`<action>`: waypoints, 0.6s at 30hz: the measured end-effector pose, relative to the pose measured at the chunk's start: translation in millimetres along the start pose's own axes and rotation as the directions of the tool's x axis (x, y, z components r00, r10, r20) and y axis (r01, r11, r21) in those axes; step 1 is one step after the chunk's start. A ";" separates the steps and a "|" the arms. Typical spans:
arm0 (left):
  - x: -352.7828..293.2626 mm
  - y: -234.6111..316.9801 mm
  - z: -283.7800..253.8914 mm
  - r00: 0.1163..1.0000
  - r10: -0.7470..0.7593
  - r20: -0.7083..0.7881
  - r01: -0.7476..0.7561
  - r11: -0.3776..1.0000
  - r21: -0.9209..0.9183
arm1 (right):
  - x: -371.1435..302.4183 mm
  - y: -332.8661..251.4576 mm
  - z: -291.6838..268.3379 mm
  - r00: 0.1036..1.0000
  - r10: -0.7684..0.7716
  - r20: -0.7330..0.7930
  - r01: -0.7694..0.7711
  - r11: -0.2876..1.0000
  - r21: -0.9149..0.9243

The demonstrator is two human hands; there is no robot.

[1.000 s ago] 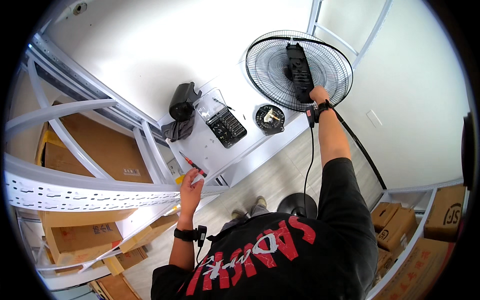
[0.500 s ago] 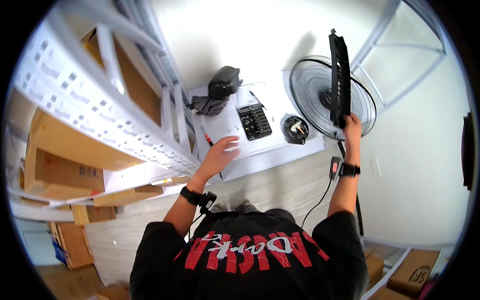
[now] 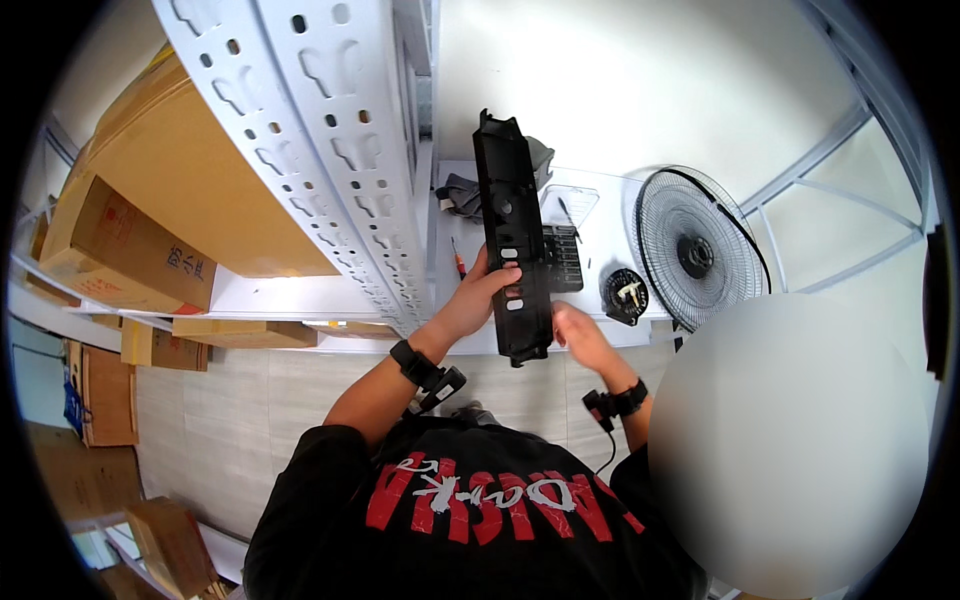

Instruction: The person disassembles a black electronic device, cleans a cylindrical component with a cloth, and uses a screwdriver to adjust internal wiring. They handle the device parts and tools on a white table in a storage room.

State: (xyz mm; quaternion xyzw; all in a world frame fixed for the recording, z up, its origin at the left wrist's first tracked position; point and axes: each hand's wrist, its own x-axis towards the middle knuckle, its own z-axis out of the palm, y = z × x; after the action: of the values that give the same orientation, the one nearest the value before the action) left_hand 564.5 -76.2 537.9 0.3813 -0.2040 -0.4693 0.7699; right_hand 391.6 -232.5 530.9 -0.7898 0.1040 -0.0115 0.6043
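A long black plastic panel point(image 3: 517, 185) with several oval holes stands tilted in front of the white table point(image 3: 600, 222). My left hand point(image 3: 475, 300) grips its left edge, thumb across the front face. Beside the panel's lower right edge is my right hand point(image 3: 585, 338), fingers loosely apart with nothing held; whether they touch the edge I cannot tell. Partly hidden behind the panel lies a black tool-bit case point(image 3: 566, 262). A round black part point(image 3: 625, 298) with pale pieces on top sits right of it. A red-handled screwdriver point(image 3: 460, 264) lies near my left hand.
An electric fan with a wire guard point(image 3: 692, 215) stands at the right. A grey cloth point(image 3: 460, 195) lies at the table's back left. White perforated shelving point(image 3: 340, 160) with cardboard boxes point(image 3: 200, 190) rises close on my left. A blurred pale shape point(image 3: 790, 445) covers the lower right.
The panel has come from the right, before the fan, to the middle. My left hand, empty before, now holds it; my right hand has let go. The view has shifted.
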 end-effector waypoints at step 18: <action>-91.2 49.8 -22.3 0.991 -0.007 -0.133 0.064 0.901 0.429 | 339.4 146.1 18.1 0.991 -0.131 -0.040 0.136 0.969 0.208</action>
State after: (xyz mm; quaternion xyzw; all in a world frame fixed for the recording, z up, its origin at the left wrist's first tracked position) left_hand 564.3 26.0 566.8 0.5757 -0.2461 -0.4006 0.6690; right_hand 704.2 -311.9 349.7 -0.7264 0.0567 -0.0734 0.6810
